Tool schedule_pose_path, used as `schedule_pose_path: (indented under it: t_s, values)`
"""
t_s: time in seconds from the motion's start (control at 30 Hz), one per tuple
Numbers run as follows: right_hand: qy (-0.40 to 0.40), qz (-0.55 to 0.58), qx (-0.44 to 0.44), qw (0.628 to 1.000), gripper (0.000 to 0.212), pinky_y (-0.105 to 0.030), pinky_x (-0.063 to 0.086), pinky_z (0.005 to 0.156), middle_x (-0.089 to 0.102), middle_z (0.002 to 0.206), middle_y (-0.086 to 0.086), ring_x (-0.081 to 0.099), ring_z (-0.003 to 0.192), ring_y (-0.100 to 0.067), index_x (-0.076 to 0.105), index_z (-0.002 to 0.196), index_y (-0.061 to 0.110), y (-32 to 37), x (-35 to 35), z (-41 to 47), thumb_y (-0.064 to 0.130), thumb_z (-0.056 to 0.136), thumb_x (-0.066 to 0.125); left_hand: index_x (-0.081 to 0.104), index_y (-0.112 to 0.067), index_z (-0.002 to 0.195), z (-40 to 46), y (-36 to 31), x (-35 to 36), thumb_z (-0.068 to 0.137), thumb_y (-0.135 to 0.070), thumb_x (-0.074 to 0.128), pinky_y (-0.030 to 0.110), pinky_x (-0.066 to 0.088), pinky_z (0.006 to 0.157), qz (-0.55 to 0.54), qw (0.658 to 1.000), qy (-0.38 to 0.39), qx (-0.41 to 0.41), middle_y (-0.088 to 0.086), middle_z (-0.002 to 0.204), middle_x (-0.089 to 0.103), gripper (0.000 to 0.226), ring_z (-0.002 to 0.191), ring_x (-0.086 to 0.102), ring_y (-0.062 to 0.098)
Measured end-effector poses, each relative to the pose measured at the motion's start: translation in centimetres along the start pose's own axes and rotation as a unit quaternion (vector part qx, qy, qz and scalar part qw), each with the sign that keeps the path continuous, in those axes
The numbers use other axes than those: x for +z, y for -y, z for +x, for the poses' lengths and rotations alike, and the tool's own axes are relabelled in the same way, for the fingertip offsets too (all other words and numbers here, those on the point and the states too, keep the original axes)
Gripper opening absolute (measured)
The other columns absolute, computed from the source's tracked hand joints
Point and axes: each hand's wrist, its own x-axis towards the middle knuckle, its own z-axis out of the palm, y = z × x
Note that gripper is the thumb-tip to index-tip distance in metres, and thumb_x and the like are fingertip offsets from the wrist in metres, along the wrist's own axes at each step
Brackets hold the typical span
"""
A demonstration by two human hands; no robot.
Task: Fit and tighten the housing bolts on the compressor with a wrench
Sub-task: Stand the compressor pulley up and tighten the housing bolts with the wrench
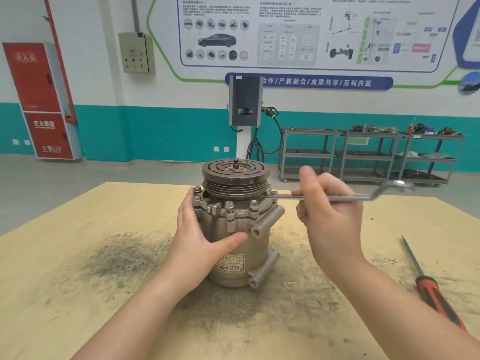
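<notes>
Two bare forearms reached in from the near edge of the one wooden table (78, 294), which carried a dark smudge of grime left of centre. Near the right edge lay a single screwdriver (428, 287) with a red-and-black handle, its tip pointing away from the person.

One compressor (240, 229) stood upright at the table's middle, its long axis vertical, the grooved pulley (235, 178) on top with a threaded shaft end pointing up. A label ran along its lower body. Two tubular lugs jutted toward the near right. At least four housing bolts (197, 197) stood head-up around the flange; those behind the pulley were hidden.

The left hand (205, 235) wrapped the compressor's left side, fingers curled round the flange and thumb pressed across the front. The right hand (330, 211) pinched one wrench (337, 198) along its shank. The wrench lay level, its long axis running left to right, one end meeting the flange at the compressor's right, the offset ring end free at far right.

Beyond the table stood three metal shelf carts (368, 154), one charging unit (245, 102) and a red fire cabinet (41, 100).
</notes>
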Motion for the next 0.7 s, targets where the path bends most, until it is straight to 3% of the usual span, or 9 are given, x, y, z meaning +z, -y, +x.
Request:
schedule_pose_path:
  t_s: [0.07, 0.13, 0.23, 0.3, 0.33, 0.4, 0.5, 0.6, 0.7]
  values:
    - [0.047, -0.092, -0.204, 0.974, 0.054, -0.020, 0.029, 0.046, 0.038, 0.047, -0.002, 0.034, 0.045, -0.015, 0.047, 0.052, -0.002, 0.2, 0.1, -0.9, 0.030, 0.092, 0.061, 0.001, -0.048, 0.152, 0.0, 0.0, 0.0, 0.033, -0.092, 0.070, 0.029, 0.023, 0.116, 0.002, 1.000, -0.004, 0.001, -0.027, 0.157, 0.016, 0.144, 0.142, 0.022, -0.003]
    - [0.088, -0.191, -0.329, 0.920, 0.052, -0.019, 0.030, 0.043, 0.041, 0.049, 0.001, 0.037, 0.044, -0.014, 0.049, 0.049, -0.001, 0.6, 0.6, -1.5, 0.025, 0.092, 0.062, 0.002, -0.048, 0.152, 0.1, 0.0, 0.1, 0.038, -0.086, 0.074, 0.037, 0.027, 0.120, 0.007, 1.000, -0.009, 0.001, -0.023, 0.157, 0.018, 0.140, 0.143, 0.025, 0.001]
    - [0.099, -0.285, -0.375, 0.876, 0.049, -0.031, 0.033, 0.035, 0.045, 0.048, -0.004, 0.040, 0.040, -0.021, 0.057, 0.052, -0.001, 1.0, 1.3, -2.4, 0.028, 0.090, 0.066, 0.004, -0.052, 0.150, 0.1, 0.1, 0.1, 0.039, -0.088, 0.075, 0.044, 0.032, 0.119, 0.004, 1.000, -0.006, -0.002, -0.017, 0.158, 0.022, 0.137, 0.144, 0.029, 0.006]
    - [0.088, -0.300, -0.383, 0.869, 0.044, -0.030, 0.036, 0.036, 0.049, 0.049, -0.005, 0.043, 0.041, -0.019, 0.062, 0.055, 0.000, 1.4, 1.6, -2.6, 0.029, 0.089, 0.067, 0.005, -0.055, 0.148, 0.1, 0.2, 0.1, 0.038, -0.087, 0.076, 0.042, 0.032, 0.119, -0.001, 1.000, -0.008, 0.000, -0.018, 0.157, 0.023, 0.134, 0.143, 0.031, 0.006]
    - [0.084, -0.286, -0.367, 0.881, 0.041, -0.025, 0.038, 0.040, 0.052, 0.051, -0.003, 0.046, 0.044, -0.016, 0.064, 0.057, 0.002, 1.7, 1.5, -2.5, 0.028, 0.089, 0.067, 0.005, -0.054, 0.148, 0.1, 0.3, 0.1, 0.041, -0.083, 0.077, 0.039, 0.030, 0.119, 0.002, 1.000, -0.011, 0.004, -0.019, 0.157, 0.022, 0.133, 0.143, 0.030, 0.005]
    - [0.071, -0.196, -0.273, 0.939, 0.036, -0.013, 0.037, 0.048, 0.054, 0.053, 0.005, 0.050, 0.048, -0.006, 0.065, 0.061, 0.008, 2.6, 1.2, -1.9, 0.029, 0.091, 0.062, 0.004, -0.052, 0.150, 0.2, 0.3, 0.2, 0.043, -0.079, 0.076, 0.032, 0.027, 0.116, 0.004, 1.000, -0.013, 0.007, -0.023, 0.156, 0.020, 0.133, 0.142, 0.028, 0.001]
    - [0.013, -0.060, -0.072, 0.995, 0.036, -0.016, 0.040, 0.046, 0.057, 0.053, 0.002, 0.052, 0.045, -0.007, 0.065, 0.066, 0.016, 3.4, 0.7, -0.7, 0.034, 0.096, 0.058, 0.002, -0.053, 0.150, 0.2, 0.3, 0.1, 0.038, -0.085, 0.075, 0.027, 0.025, 0.112, -0.002, 1.000, -0.005, -0.002, -0.027, 0.156, 0.018, 0.137, 0.140, 0.025, -0.004]
    - [-0.030, 0.029, 0.108, 0.993, 0.043, -0.017, 0.038, 0.042, 0.053, 0.048, 0.005, 0.047, 0.041, -0.008, 0.068, 0.059, 0.019, 2.6, 0.2, 0.6, 0.034, 0.098, 0.057, 0.002, -0.052, 0.150, 0.1, 0.3, 0.0, 0.033, -0.091, 0.071, 0.028, 0.025, 0.112, -0.003, 1.000, -0.001, -0.007, -0.027, 0.156, 0.017, 0.142, 0.141, 0.024, -0.002]
    - [-0.038, 0.085, 0.205, 0.974, 0.048, -0.017, 0.035, 0.039, 0.050, 0.049, 0.003, 0.042, 0.040, -0.008, 0.070, 0.052, 0.021, 1.5, 0.0, 1.1, 0.032, 0.097, 0.058, 0.001, -0.051, 0.151, 0.1, 0.2, 0.0, 0.034, -0.089, 0.071, 0.026, 0.024, 0.111, -0.006, 1.000, 0.000, -0.009, -0.029, 0.156, 0.016, 0.142, 0.140, 0.024, -0.003]
